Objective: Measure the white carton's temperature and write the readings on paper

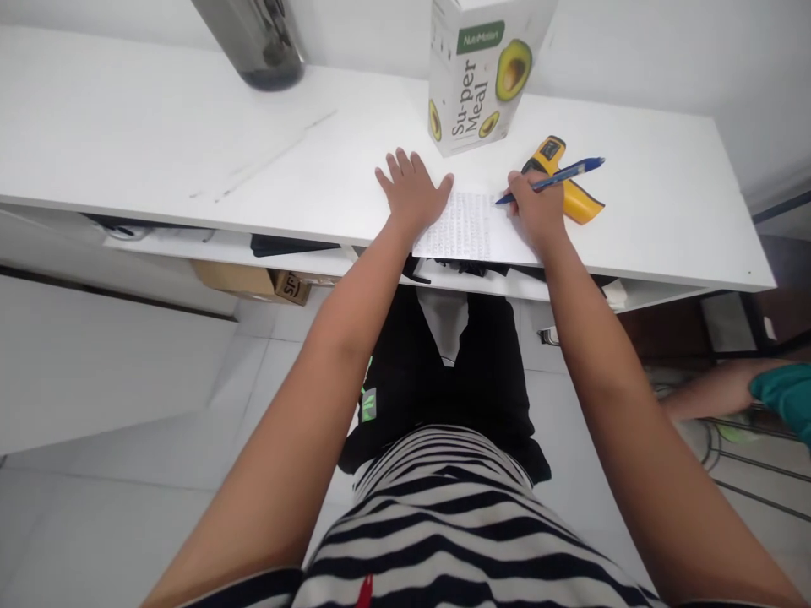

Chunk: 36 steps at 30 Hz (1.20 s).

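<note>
My left hand (415,190) lies flat with fingers spread, partly on the white desk and at the left edge of a sheet of paper (516,236). Rows of small handwriting cover the sheet's left part. In my right hand (538,207) is a blue pen (579,171), its tip at the paper just right of the writing. Right behind that hand lies a yellow and black handheld device (579,203), partly covered by the hand and pen. A carton with avocado pictures (472,84) stands upright beyond the paper.
A dark translucent container (263,51) stands at the back left of the white desk (158,135). Below the top, a shelf holds dark items (291,245). A cardboard box (247,280) is under it. Another person's limb (715,388) shows at the right.
</note>
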Available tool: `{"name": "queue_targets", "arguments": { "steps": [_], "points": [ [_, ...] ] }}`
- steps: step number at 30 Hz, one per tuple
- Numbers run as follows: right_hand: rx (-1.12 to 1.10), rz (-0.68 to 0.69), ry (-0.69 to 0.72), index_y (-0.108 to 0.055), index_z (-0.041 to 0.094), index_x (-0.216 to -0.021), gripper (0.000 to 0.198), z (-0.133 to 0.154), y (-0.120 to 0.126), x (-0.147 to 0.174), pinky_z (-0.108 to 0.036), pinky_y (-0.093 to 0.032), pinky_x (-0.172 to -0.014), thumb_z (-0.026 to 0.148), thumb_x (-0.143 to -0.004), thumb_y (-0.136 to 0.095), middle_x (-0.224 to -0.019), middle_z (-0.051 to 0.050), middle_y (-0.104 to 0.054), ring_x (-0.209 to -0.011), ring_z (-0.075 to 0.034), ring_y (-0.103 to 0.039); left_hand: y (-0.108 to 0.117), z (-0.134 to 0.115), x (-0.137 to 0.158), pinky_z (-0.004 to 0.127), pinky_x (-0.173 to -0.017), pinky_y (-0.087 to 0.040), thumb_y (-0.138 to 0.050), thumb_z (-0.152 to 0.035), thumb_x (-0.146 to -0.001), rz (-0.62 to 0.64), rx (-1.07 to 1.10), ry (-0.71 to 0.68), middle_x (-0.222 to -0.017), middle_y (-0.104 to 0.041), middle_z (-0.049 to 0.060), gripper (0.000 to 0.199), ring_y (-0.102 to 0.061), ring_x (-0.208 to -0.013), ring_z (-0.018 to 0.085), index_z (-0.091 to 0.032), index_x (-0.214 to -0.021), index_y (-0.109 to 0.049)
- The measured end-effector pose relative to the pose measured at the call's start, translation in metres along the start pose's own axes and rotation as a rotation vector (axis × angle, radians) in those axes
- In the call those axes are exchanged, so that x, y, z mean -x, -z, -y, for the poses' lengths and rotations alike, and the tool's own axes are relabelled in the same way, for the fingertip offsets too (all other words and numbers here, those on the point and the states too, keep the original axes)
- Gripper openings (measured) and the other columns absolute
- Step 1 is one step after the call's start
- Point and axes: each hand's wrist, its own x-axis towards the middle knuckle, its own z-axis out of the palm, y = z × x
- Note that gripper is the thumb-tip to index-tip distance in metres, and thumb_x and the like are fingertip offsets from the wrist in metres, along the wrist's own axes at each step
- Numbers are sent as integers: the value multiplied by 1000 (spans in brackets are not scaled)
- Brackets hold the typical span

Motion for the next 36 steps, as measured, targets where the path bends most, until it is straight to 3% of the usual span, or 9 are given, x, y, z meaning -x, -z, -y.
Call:
{"name": "queue_targets", "arguments": {
  "steps": [6,13,25,36],
  "points": [
    [13,-16,10,-64,23,-84,34,6,1,4,-34,-53,-79,55,-96,-61,-61,4,-46,-73,-16,-61,3,-2,3,55,-129,5,-28,-77,-92,18,-9,16,-175,-17,5,92,5,-162,34,-23,-166,-22],
    [42,-26,3,-65,23,-82,43,3,0,1,-36,-53,-75,62,-97,-55,-62,2,-51,-71,-17,-61,2,0,-1,59,-128,3,-25,-75,-94,32,-48,2,-175,-15,9,92,3,-162,38,-17,-166,-20],
    [58,-2,7,-60,22,-70,50,-1,2,1,-36,-52,-73,64,-96,-55,-59,1,-51,-71,-17,-62,-1,2,-2,58,-129,2,-24,-75,-94,18,-63,3,-175,-17,7,91,2,-162,37,-20,-166,-20],
    [55,28,-6,-62,22,-74,43,6,2,4,-36,-52,-75,58,-97,-57,-61,1,-51,-74,-17,-62,2,0,0,57,-130,1,-24,-74,-94,22,-70,11,-175,-18,7,89,2,-162,36,-21,-166,-19]
  ]
}}
